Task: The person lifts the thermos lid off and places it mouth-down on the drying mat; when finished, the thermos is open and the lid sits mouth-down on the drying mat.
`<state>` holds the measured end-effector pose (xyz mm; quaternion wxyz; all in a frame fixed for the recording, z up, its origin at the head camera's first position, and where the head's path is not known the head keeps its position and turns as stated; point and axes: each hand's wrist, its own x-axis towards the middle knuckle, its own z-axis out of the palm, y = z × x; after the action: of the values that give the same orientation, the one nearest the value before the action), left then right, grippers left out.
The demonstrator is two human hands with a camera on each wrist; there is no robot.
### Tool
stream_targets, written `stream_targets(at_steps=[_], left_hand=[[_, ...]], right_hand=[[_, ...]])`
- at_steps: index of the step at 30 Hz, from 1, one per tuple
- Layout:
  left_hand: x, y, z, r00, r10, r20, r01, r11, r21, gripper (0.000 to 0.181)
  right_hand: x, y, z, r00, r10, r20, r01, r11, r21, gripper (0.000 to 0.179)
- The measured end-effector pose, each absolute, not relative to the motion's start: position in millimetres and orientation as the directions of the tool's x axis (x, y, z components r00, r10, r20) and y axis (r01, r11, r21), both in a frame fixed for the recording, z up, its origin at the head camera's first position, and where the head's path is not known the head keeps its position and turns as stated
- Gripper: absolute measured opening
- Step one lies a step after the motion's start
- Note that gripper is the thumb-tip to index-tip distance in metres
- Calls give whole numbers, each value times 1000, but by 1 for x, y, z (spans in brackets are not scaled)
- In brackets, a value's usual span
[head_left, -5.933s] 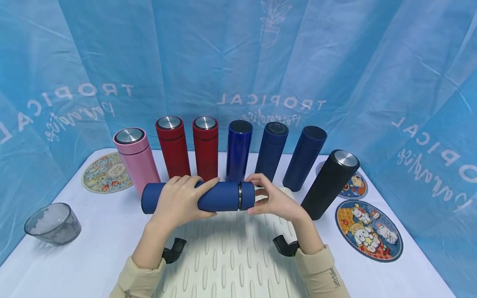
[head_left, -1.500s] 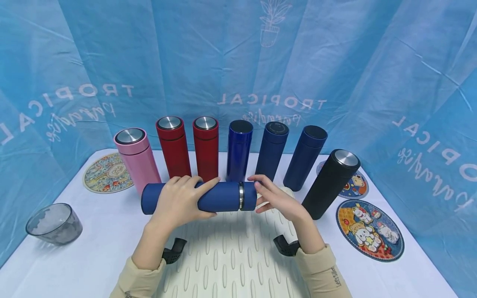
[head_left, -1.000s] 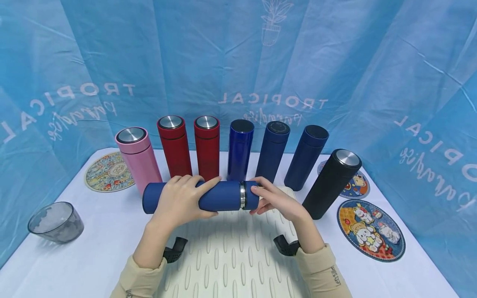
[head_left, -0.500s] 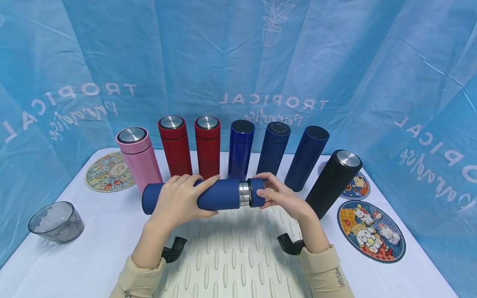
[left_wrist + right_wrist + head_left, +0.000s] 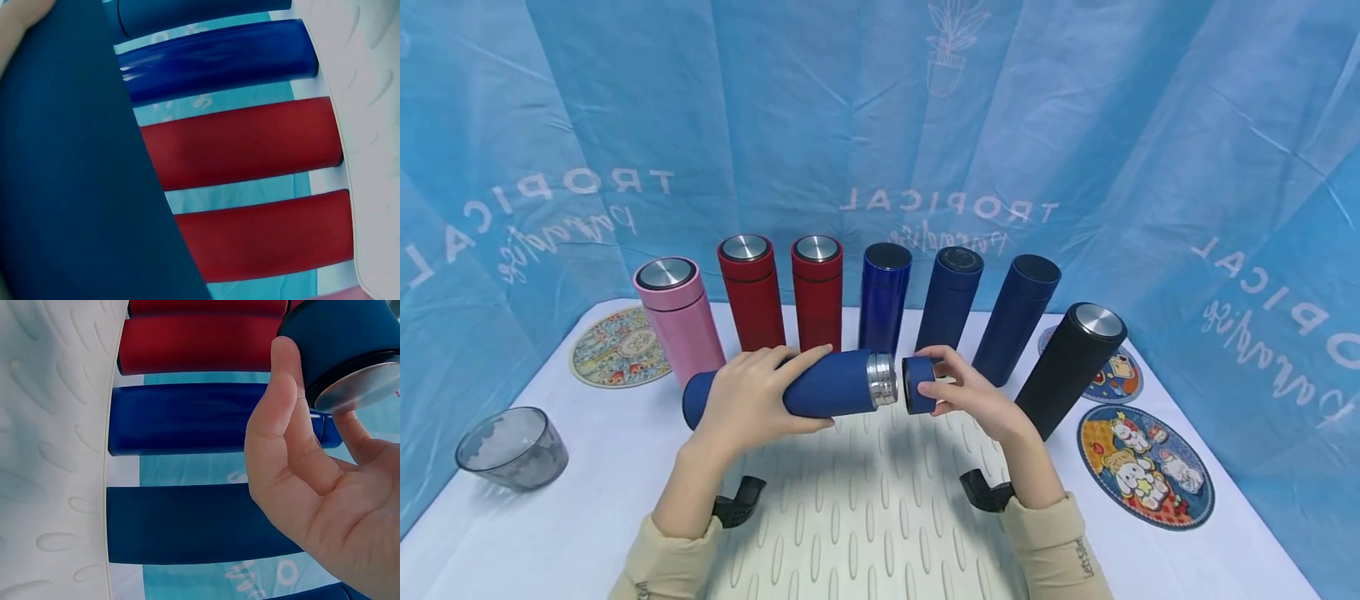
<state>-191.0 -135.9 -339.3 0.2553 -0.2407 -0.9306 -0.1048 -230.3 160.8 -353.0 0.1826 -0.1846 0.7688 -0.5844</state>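
My left hand (image 5: pixel 752 396) grips the body of a matte blue thermos bottle (image 5: pixel 831 385), held sideways above the pale ribbed mat with its right end tilted slightly up. The bottle's bare steel threaded neck (image 5: pixel 882 379) points right. Just beyond it, my right hand (image 5: pixel 966 392) pinches the blue lid (image 5: pixel 919 386) between thumb and fingers, a small gap apart from the neck. In the right wrist view, the lid (image 5: pixel 350 344) shows a silver top disc. The dark blue bottle body (image 5: pixel 81 162) fills the left side of the left wrist view.
Behind the hands stand a pink bottle (image 5: pixel 681 333), two red bottles (image 5: pixel 752 300), several blue bottles (image 5: pixel 883 300) and a black bottle (image 5: pixel 1067 371). A grey glass cup (image 5: pixel 512 450) is at left. Round coasters (image 5: pixel 1146 467) lie at both sides. The ribbed mat (image 5: pixel 850 517) lies in front.
The lid has come off the bottle: the steel neck is exposed and the right hand has moved right with the lid. The left hand has tilted the bottle's neck end up and drawn it left.
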Motion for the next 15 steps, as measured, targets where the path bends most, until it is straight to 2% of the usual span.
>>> stream_targets(at_steps=[8,15], left_hand=[[-189,-156,-340,-768,289,572,510,816,272,88],[-180,-177,-342,-880,112,461,400,697,595,85]], right_hand=[[-229,159,-353,-858,-507,-80,-67,265,-962,57],[-229,158,-352,-853,-516,-78,-73,264,-962,57]])
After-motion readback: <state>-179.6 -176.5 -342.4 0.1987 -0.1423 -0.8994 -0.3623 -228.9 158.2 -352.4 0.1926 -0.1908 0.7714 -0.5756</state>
